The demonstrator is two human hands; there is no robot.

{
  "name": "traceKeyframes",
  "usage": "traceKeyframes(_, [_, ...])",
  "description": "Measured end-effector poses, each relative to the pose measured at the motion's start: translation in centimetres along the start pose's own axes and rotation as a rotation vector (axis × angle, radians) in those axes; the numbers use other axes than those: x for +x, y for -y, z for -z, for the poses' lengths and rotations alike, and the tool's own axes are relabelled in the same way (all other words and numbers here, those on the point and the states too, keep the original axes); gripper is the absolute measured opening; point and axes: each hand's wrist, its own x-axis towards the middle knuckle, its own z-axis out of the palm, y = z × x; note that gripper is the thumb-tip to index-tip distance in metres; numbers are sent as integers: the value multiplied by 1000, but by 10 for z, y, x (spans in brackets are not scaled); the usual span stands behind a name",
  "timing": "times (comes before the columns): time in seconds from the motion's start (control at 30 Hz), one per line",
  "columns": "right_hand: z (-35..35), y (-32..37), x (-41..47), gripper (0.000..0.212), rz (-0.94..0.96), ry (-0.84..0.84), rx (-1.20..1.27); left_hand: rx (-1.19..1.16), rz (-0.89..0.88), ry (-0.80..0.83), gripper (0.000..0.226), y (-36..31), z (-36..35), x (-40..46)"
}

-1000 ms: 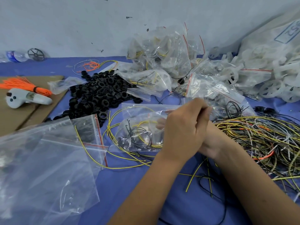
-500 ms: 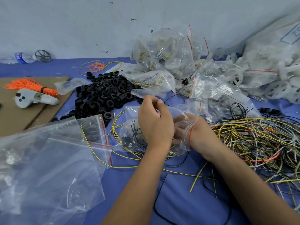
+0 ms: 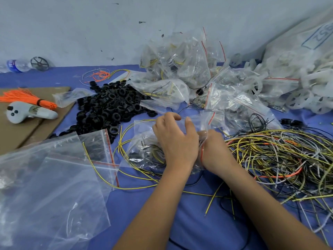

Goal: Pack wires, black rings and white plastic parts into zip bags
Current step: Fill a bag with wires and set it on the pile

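My left hand [image 3: 175, 141] rests loosely spread on the zip bag [image 3: 144, 150] mid-bench; my right hand [image 3: 213, 150] reaches inside its mouth, fingers hidden.

The left hand [image 3: 175, 141] has slid left from over the right hand [image 3: 213, 150] onto the zip bag [image 3: 144, 141] (fingers now spread); the right hand now sits inside its mouth.

Two hands, left hand [image 3: 173, 139] and right hand [image 3: 214, 150], one water bottle [image 3: 17, 65] upper left, one white controller [image 3: 27, 112], one orange wire bundle [image 3: 27, 98], black rings [image 3: 111, 107] too many to count
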Motion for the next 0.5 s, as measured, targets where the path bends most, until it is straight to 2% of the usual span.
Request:
traceKeyframes(0.13, [-3, 2, -2, 39, 83, -96, -41, -61, -219, -84, 8, -4, 2, -3])
traceKeyframes(0.23, [-7, -2, -4, 27, 110, -201, 44, -128, -295, 53, 14, -7, 1, -8])
traceKeyframes(0.3, [-5, -2, -4, 29, 121, -132, 154, -113, -313, 123, 22, -7, -1, -11])
traceKeyframes(0.37, [1, 0, -5, 37, 151, 2, 222, -75, -307, 125, 30, -6, 0, -10])
traceKeyframes(0.43, [3, 0, -4, 35, 123, 91, 300, -5, -294, 105, 35, -4, 1, -8])
traceKeyframes(0.5, [4, -1, -5, 40, 59, 39, 420, 67, -259, 103, 35, -5, 0, -8])
